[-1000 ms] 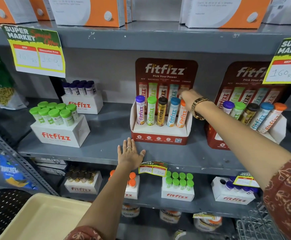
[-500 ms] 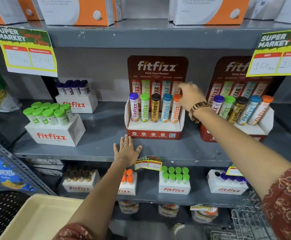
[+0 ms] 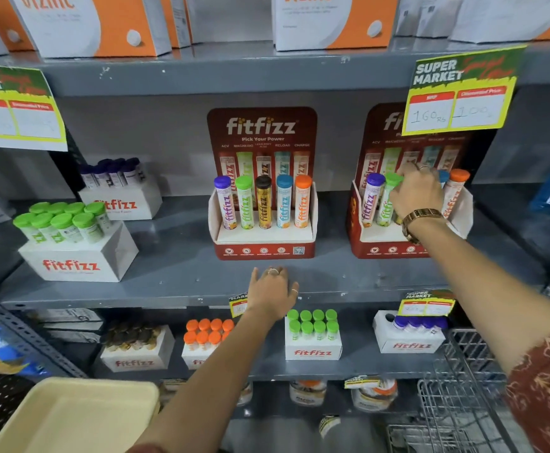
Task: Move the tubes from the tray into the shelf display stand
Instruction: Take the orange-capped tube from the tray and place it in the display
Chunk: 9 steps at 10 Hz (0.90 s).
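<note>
The red fitfizz display stand (image 3: 264, 248) in the middle of the grey shelf holds several upright tubes with purple, green, black, blue and orange caps. To its right, a second red stand (image 3: 357, 237) holds the same colours. My right hand (image 3: 417, 194) lies over that stand's middle tubes and hides the dark-capped one. Its fingers curl beside the green-capped tube (image 3: 386, 204), and its grip is hidden. My left hand (image 3: 272, 289) rests flat on the shelf edge below the middle stand, holding nothing. A cream tray (image 3: 71, 416) sits at the bottom left, and its visible part holds no tubes.
White fitfizz boxes of green-capped tubes (image 3: 71, 243) and purple-capped tubes (image 3: 120, 191) stand at the shelf's left. The shelf below carries more boxes (image 3: 313, 341). A price sign (image 3: 460, 93) hangs over the right stand. A wire basket (image 3: 456, 400) is at the lower right.
My right hand has moved right, from the orange tube in the middle stand to the tubes in the right stand. My left hand stays on the shelf edge.
</note>
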### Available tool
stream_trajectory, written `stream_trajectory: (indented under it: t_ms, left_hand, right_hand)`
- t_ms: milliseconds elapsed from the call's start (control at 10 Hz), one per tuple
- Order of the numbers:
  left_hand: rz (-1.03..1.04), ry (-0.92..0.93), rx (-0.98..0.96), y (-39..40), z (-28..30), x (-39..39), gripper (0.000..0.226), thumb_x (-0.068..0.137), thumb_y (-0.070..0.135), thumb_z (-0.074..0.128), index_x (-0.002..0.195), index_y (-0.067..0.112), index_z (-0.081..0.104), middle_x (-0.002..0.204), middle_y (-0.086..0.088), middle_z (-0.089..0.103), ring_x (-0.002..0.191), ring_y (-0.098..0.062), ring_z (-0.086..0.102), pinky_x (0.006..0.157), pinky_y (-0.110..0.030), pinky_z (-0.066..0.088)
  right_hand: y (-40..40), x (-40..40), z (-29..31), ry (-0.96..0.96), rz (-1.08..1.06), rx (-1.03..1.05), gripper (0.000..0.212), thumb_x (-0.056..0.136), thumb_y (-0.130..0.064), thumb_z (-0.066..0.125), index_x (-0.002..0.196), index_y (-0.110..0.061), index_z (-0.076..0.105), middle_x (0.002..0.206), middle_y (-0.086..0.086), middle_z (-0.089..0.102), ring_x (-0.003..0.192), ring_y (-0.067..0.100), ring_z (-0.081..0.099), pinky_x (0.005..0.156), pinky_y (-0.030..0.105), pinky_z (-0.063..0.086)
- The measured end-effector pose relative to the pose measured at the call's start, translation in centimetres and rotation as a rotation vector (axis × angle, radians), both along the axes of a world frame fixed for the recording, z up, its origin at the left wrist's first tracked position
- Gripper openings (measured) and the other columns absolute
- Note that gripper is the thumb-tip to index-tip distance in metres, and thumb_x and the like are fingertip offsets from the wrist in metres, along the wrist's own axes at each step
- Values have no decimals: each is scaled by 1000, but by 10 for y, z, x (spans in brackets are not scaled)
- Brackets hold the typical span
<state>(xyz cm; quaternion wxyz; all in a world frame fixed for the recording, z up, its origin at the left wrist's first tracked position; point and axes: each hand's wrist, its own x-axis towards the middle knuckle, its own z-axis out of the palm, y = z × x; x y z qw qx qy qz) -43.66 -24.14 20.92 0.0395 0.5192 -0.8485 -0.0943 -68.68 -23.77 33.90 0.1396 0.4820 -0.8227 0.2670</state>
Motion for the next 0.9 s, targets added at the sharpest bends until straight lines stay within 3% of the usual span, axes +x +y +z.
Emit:
stream_trajectory:
  t_ms: [200,400,700,900]
  left_hand:
    - [-56,-68,44,5,-12,-24,50,98,38,32,135,5,40,149,-14,36,137,-27,33,117,-43,17]
    - [-58,-89,9,5,-14,-25,52,98,37,32,136,3,37,149,-16,35,136,-30,33,117,-42,20]
    - [-48,-107,12,10,-13,-27,54,98,37,31,141,4,30,151,-16,31,138,-30,29,118,-41,20]
    - [-15,-17,-9,11,-1,-23,43,98,33,33,129,7,46,138,-14,49,129,-27,42,116,-42,19]
  right_hand:
    - [-3,-27,-9,13,0,113,37,84,11,48,120,6,57,114,33,59,112,44,52,87,48,50]
    - [-6,-39,-4,23,-38,168,30,85,20,40,109,17,57,112,37,59,106,49,57,85,51,50]
    - [-15,-45,-16,90,38,174,51,82,20,39,124,-1,59,117,31,58,114,43,50,87,46,49]
    - [2,-19,-22,53,57,40,46,83,16,44,126,4,51,135,24,43,122,42,40,90,47,47]
